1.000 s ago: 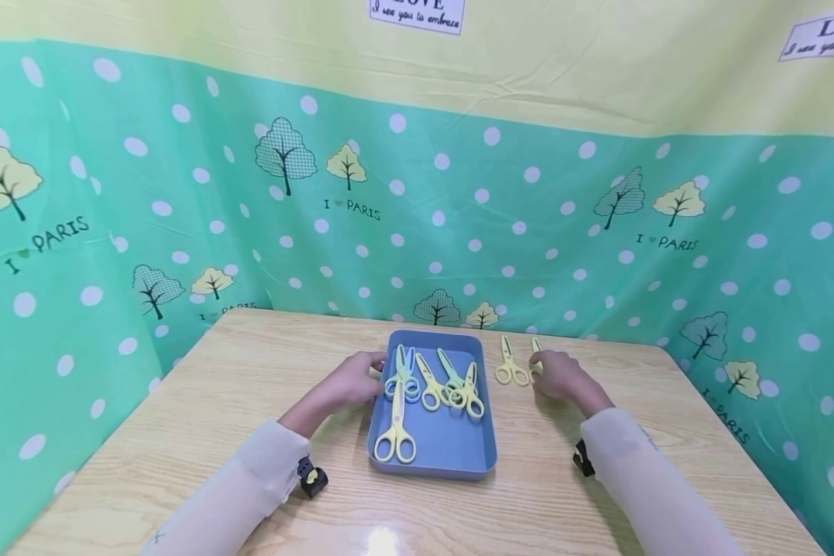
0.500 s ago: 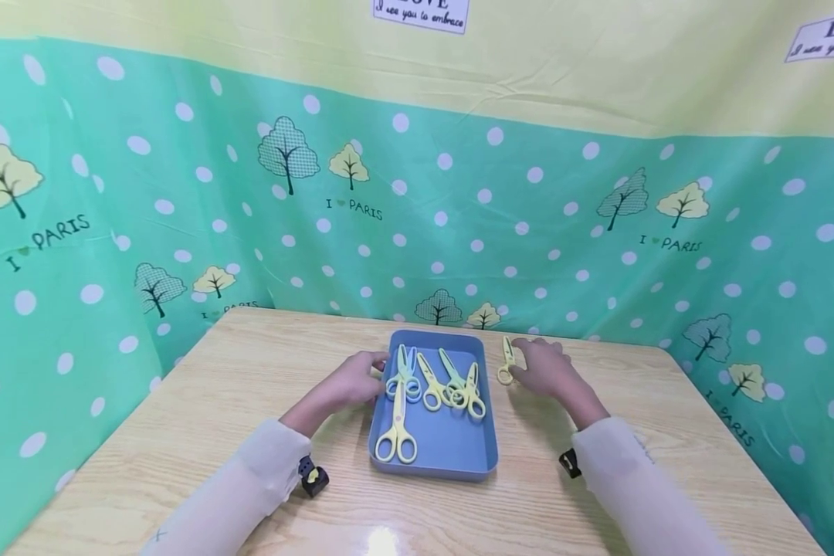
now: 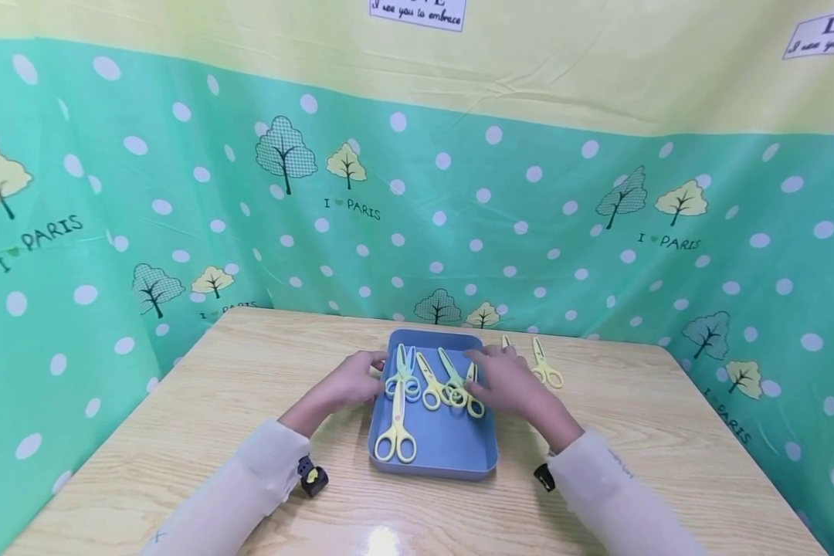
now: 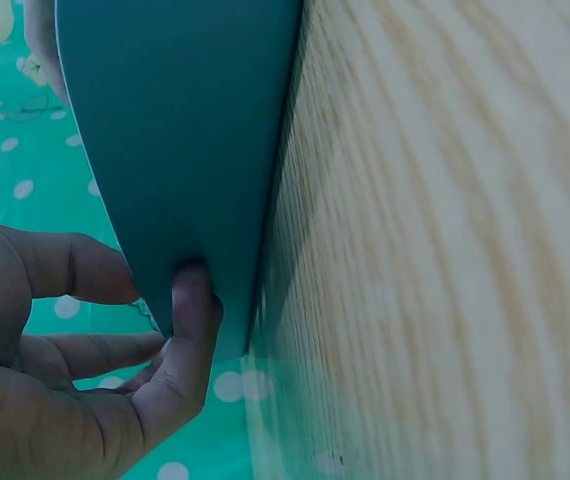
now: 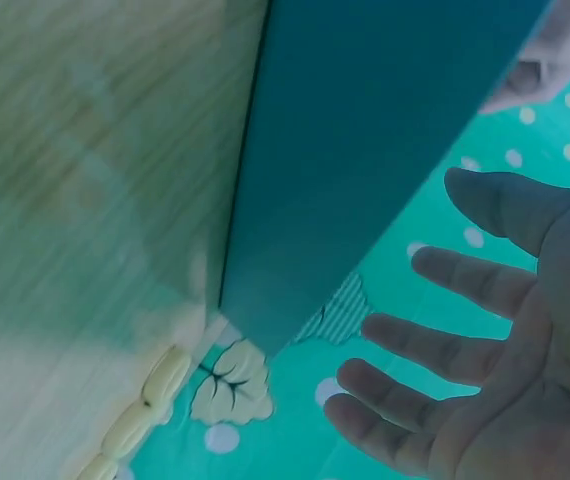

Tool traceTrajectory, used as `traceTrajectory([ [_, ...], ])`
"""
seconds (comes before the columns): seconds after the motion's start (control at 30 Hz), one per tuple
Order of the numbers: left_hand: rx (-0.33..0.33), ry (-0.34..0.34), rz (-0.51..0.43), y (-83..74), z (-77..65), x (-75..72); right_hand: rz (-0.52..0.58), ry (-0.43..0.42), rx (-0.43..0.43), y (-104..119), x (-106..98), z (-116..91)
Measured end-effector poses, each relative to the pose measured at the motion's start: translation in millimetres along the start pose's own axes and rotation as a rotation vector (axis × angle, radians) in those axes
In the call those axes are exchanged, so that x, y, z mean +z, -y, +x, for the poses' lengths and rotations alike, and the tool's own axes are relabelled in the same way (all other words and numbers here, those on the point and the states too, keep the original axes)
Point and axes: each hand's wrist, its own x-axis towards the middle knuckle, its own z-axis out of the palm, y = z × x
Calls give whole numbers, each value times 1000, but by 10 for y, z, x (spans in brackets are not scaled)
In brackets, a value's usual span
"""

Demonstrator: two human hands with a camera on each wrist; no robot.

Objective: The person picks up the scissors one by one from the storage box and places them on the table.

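A blue-grey tray point(image 3: 438, 448) holds several yellow, green and blue scissors. At its left wall, my left hand point(image 3: 354, 378) grips the edge; in the left wrist view, a finger point(image 4: 193, 320) presses the outer face while the thumb reaches the rim. My right hand point(image 3: 507, 378) hovers over the right rim, its fingers spread and holding nothing in the right wrist view. Under its fingertips lie yellow scissors point(image 3: 474, 406), partly covered. Front left in the tray are larger yellow scissors point(image 3: 398, 423). On the table, yellow scissors point(image 3: 540, 363) lie right of my right hand.
Another pair of yellow scissors point(image 3: 506, 340) lies on the table behind my right hand, mostly hidden. The tray sits on a wooden table point(image 3: 250, 401), whose back edge meets a green and yellow printed curtain point(image 3: 389, 232).
My right hand has moved left, from the rightmost yellow scissors on the table, past the other pair, to the tray's right rim. It carries nothing. My left hand and the tray stay put.
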Motion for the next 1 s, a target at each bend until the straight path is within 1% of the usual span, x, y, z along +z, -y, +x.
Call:
traceTrajectory([
  [0.2,3,0,9,-8,1,9,-37,48,-61,203,98,-42],
  [0.3,5,1,12,-13,0,13,-58,49,-81,276,147,-46],
  [0.4,9,-1,19,-15,0,12,-68,64,-85,339,197,-40],
  [0.5,9,0,21,-15,-1,12,-51,120,-67,392,250,-41],
  [0.63,9,4,21,-31,-9,13,-65,179,-62,444,298,-55],
  [0.8,23,-2,28,-52,-14,6,-96,197,-112,466,322,-60],
  [1.0,11,-3,13,-34,-14,-1,-92,232,-161,497,320,-71],
])
